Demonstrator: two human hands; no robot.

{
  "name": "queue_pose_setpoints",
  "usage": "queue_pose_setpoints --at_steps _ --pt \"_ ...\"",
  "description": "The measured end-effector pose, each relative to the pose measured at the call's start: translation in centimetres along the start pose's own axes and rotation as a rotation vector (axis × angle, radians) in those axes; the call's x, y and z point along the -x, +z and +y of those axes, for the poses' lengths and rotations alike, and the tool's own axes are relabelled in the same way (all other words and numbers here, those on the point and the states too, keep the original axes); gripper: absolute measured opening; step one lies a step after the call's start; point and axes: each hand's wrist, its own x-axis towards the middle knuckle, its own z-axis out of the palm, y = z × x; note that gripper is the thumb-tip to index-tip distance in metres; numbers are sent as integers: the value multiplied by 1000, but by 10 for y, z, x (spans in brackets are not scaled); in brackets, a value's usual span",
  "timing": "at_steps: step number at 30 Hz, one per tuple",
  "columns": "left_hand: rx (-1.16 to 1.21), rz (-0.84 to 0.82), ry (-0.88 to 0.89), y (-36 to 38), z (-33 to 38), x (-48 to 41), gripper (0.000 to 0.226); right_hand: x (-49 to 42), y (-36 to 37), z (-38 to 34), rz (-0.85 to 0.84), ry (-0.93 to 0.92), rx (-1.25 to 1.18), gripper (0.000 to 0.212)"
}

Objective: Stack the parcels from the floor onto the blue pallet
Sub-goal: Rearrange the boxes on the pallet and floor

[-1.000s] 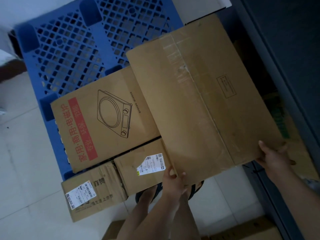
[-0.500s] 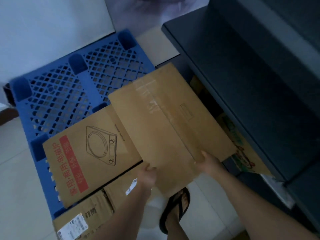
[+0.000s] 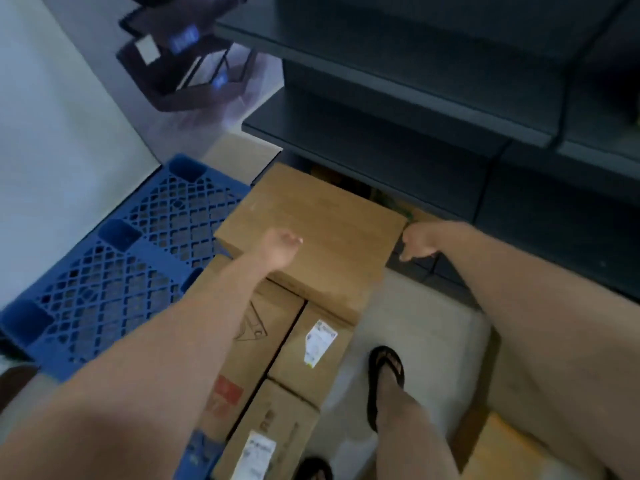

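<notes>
Flat box (image 3: 311, 230) is sitting on the blue pallet (image 3: 114, 271), lying partly over the printed box (image 3: 249, 327) next to it, right edge overhanging toward the shelves (image 3: 398, 140). Judging by shape: wide, thin, stiff cardboard, probably light for its size but awkward; it's likely flexing if held at one corner, so opposite side edges are looking like the place to hold. Surface is plain brown, smooth, with no label showing from here; picture is blurring.

Left hand (image 3: 280, 251) is hovering over or resting on the top face, fingers curled loosely, not gripping anything as far as visible. Right hand (image 3: 419, 240) is sitting at the box's right edge, fingers curled downward; whether it's touching or holding the edge can't be told.

Two smaller labelled boxes (image 3: 311, 348) are lying nearer the person, at the pallet's near edge. A sandalled foot (image 3: 386, 379) is standing on the floor (image 3: 426, 327) beside them. Another box (image 3: 502, 452) is waiting on the floor at lower right.
</notes>
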Motion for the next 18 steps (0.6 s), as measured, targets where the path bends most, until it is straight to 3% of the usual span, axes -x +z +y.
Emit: queue_pose_setpoints --at_steps 3,5,9,12,14,18 --pt "-100 0 78 -17 6 29 27 48 4 -1 204 -87 -220 50" --pt "-127 -26 106 -9 12 45 30 87 25 5 255 -87 -273 53" --pt "-118 -223 180 51 47 99 33 160 99 41 114 83 -121 54" --pt "-128 -466 268 118 71 165 27 216 168 83 -23 291 -74 50" --pt "-292 -592 370 161 72 201 23 250 211 108 -49 420 -177 50" --pt "-708 -718 470 222 41 262 36 313 294 134 -8 577 -437 52"
